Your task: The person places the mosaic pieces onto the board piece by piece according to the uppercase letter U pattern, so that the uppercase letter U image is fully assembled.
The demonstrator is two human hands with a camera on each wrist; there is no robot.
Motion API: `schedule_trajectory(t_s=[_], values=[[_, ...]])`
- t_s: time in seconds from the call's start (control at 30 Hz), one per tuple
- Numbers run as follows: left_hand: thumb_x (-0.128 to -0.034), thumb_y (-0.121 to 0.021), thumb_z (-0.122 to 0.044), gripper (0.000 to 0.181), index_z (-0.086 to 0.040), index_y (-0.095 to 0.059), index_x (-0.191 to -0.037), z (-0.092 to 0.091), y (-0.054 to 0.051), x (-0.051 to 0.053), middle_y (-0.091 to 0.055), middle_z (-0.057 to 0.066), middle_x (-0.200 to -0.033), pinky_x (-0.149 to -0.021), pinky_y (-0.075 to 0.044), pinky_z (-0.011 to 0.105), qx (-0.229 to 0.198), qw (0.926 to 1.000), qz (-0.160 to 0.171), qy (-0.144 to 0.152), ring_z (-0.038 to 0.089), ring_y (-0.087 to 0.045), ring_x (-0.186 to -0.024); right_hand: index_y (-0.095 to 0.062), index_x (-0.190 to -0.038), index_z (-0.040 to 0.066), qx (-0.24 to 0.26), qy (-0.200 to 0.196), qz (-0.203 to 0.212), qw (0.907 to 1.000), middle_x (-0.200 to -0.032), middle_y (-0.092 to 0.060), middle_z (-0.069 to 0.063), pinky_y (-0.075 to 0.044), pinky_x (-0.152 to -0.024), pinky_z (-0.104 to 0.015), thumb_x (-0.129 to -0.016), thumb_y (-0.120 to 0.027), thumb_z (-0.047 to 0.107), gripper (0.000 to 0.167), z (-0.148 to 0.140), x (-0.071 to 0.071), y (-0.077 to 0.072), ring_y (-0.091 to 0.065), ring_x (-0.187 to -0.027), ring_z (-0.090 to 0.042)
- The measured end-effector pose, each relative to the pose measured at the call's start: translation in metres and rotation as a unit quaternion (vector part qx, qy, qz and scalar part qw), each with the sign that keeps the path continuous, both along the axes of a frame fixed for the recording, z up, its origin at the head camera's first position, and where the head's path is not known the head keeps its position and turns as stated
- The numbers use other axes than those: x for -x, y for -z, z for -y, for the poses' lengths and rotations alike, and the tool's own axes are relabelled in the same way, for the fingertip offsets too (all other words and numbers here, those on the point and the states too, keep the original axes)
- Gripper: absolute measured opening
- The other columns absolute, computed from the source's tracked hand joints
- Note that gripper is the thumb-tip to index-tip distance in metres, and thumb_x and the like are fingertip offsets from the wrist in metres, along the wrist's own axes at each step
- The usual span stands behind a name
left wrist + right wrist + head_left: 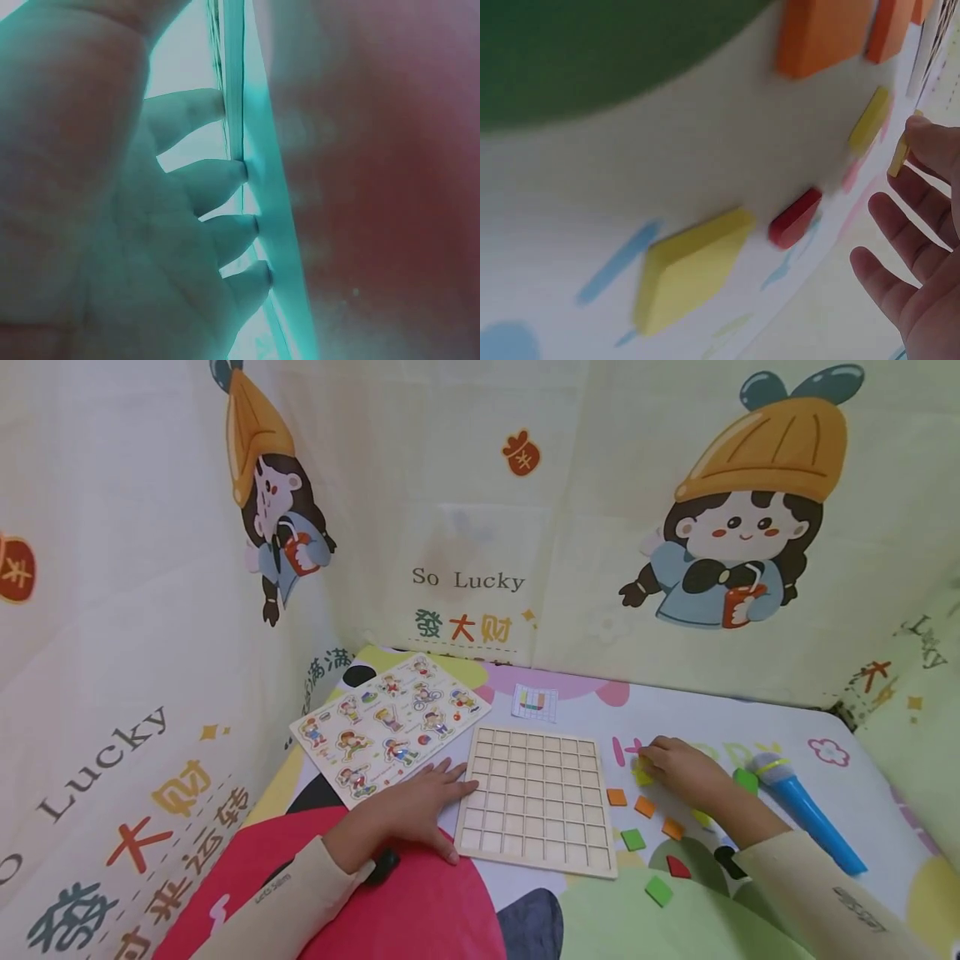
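A wooden grid board (pixel 536 802) lies in the middle of the cloth. Along its left edge rests the left hand (pixel 423 802), fingers spread and touching the rim; the left wrist view shows this hand (pixel 187 202) with its fingertips at the board's side. Right of the board, the right hand (pixel 686 768) pinches a small yellow piece (pixel 901 154) between thumb and finger, as the right wrist view shows; its other fingers (pixel 911 232) are apart. Another yellow piece (pixel 870 120), a red piece (pixel 795 217) and a larger yellow piece (pixel 694 270) lie near that hand.
Orange pieces (pixel 644 807), green pieces (pixel 659 891) and a red piece (pixel 678 867) are scattered right of the board. A blue toy microphone (pixel 813 818) lies at the far right. A picture puzzle board (pixel 375 735) is at the back left, and a small pattern card (pixel 546 703) behind the grid.
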State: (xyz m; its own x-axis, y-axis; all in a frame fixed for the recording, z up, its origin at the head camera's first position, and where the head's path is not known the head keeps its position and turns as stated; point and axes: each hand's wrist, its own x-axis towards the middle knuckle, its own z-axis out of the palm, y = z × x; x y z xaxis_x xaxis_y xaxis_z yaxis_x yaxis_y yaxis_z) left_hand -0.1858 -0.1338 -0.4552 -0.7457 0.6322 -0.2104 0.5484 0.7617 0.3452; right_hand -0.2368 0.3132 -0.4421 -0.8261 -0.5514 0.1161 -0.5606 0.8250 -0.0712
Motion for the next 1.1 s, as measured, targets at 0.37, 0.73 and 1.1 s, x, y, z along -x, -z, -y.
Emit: schedule_trajectory(t_s=[0.37, 0.73, 1.1], values=[[-0.0632, -0.077, -0.069, 0.106, -0.024, -0.038, -0.151, -0.002, -0.001, 0.000, -0.025, 0.006, -0.159, -0.115, -0.016, 0.050, 0.011, 0.9999, -0.007, 0.005, 0.033, -0.013, -0.146, -0.070, -0.107, 0.000, 0.017, -0.063, -0.046, 0.9968, -0.097, -0.063, -0.007, -0.054, -0.077, -0.039, -0.083, -0.076, 0.006, 0.025, 0.058, 0.012, -0.003, -0.060, -0.087, -0.026], [-0.0629, -0.077, -0.070, 0.107, -0.023, -0.039, -0.151, -0.003, -0.002, -0.001, -0.026, 0.007, -0.158, -0.114, -0.018, 0.052, 0.011, 0.9997, -0.019, 0.007, 0.036, -0.015, -0.145, -0.070, -0.106, 0.005, 0.008, -0.084, -0.011, 0.9964, -0.096, -0.061, -0.004, -0.053, -0.080, -0.037, -0.088, -0.073, 0.011, 0.020, 0.110, 0.018, -0.011, -0.059, -0.091, -0.025], [-0.0621, -0.076, -0.071, 0.108, -0.024, -0.037, -0.152, -0.004, 0.000, -0.003, -0.025, 0.007, -0.159, -0.114, -0.016, 0.055, 0.017, 0.9998, -0.012, 0.008, 0.036, -0.013, -0.146, -0.070, -0.102, 0.007, 0.013, -0.120, -0.027, 0.9923, -0.094, -0.062, -0.004, -0.053, -0.079, -0.035, -0.087, -0.074, 0.010, 0.016, 0.143, 0.017, -0.003, -0.061, -0.088, -0.023]])
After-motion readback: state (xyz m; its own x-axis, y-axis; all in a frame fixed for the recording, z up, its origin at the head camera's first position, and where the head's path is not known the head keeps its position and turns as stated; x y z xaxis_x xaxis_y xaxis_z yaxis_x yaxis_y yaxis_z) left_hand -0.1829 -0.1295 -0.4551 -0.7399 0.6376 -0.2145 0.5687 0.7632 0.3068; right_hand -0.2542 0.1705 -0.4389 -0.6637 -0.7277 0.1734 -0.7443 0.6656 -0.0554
